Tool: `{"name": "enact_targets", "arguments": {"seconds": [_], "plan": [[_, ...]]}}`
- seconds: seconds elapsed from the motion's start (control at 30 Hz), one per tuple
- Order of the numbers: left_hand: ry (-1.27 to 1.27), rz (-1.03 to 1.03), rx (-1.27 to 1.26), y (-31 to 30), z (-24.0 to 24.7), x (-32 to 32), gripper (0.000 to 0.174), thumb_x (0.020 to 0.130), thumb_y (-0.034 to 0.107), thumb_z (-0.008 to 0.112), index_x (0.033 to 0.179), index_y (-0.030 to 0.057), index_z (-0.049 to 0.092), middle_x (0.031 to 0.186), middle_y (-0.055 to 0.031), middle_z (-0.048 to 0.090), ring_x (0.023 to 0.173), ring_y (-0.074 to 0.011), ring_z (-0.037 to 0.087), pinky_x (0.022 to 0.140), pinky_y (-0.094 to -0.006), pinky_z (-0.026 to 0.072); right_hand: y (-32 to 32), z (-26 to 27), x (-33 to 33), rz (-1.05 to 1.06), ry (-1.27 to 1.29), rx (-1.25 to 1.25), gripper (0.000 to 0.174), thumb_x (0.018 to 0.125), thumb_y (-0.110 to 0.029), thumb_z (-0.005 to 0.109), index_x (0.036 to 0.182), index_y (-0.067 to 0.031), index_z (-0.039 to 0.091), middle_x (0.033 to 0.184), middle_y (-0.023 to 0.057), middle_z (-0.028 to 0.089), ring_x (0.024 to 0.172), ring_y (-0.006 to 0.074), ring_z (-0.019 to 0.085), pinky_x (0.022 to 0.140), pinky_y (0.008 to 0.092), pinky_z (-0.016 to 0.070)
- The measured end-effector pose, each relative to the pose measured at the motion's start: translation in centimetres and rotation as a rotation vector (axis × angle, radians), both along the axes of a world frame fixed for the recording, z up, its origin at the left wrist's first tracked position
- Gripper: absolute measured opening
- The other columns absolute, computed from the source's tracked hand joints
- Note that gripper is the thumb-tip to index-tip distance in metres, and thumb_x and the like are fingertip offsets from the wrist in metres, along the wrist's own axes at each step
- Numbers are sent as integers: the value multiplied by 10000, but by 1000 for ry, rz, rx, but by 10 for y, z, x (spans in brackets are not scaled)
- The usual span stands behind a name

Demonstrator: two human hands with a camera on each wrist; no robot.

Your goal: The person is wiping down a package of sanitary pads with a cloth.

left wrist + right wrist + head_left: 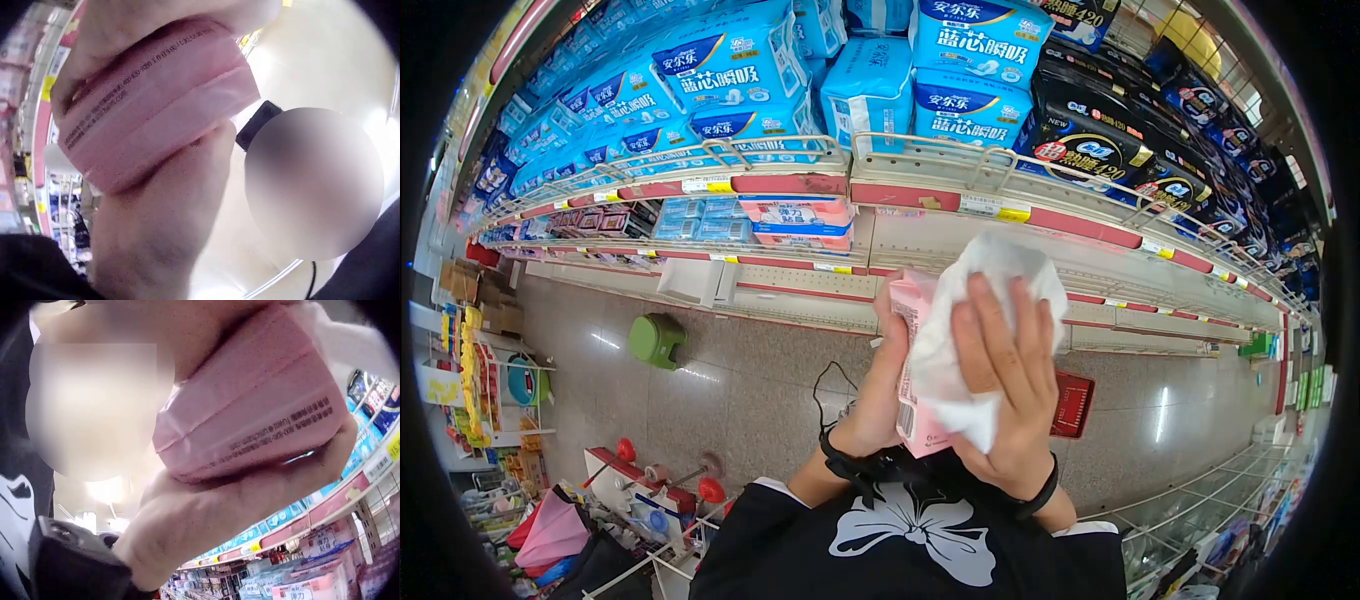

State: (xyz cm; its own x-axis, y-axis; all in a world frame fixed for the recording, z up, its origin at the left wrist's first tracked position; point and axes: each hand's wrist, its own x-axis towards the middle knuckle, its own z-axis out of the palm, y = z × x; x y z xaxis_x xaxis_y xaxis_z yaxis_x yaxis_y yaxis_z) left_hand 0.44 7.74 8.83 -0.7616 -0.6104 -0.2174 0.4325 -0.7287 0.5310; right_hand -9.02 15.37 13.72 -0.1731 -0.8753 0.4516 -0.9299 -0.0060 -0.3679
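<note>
My left hand [882, 390] grips a pink paper-like package [907, 395] along its left side, in front of my chest. Printed text and a barcode show on the package's edge. Over its upper face lies a crumpled white cloth or tissue [943, 300]. With long, nearly straight fingers, my right hand [1012, 390] presses flat on this white sheet. Both wrist views look at the pink package [162, 112] from below, held between the two hands. Its folded end and lines of small print [275, 434] show there. The right palm's contact is hidden.
A shelf [780, 186] ahead carries blue packs [730, 80] and black packs [1090, 125], with pink packs [800, 212] on the tier below. On the floor stand a green stool [657, 340] and a red basket [1074, 405]. A wire rack [1200, 500] is at right, goods at left.
</note>
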Motion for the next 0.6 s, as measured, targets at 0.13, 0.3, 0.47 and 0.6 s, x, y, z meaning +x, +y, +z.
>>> {"name": "enact_targets", "arguments": {"seconds": [0.13,0.3,0.47,0.6], "plan": [[807,-136,287,-5,-23,1,640,908,521,140,1346,61,218,1350,-104,315,1231,-213,340,1024,-336,276,0,-1,4,87,63,-5,447,795,-305,528,1140,-21,549,1218,113,509,1194,290,411,991,429,294],[-21,-126,-113,-14,-31,3,656,899,542,196,1325,49,270,1315,-135,359,1137,-233,446,977,-326,347,10,-3,6,280,16,10,293,790,-149,511,1055,-84,617,1168,29,556,1145,160,474,997,313,323],[-271,-10,105,-4,-4,-1,698,874,572,265,1319,35,244,1269,-151,408,1096,-241,478,936,-368,393,28,-19,-9,409,-330,-4,224,841,-174,471,937,-79,650,1071,33,610,1062,141,539,915,307,408],[230,-120,73,-13,-7,8,678,884,555,239,1315,32,255,1274,-162,401,1136,-254,455,944,-382,393,61,-41,-20,-96,-1177,-322,300,883,-203,401,1033,4,559,1075,121,587,984,222,570,833,326,450]]}}
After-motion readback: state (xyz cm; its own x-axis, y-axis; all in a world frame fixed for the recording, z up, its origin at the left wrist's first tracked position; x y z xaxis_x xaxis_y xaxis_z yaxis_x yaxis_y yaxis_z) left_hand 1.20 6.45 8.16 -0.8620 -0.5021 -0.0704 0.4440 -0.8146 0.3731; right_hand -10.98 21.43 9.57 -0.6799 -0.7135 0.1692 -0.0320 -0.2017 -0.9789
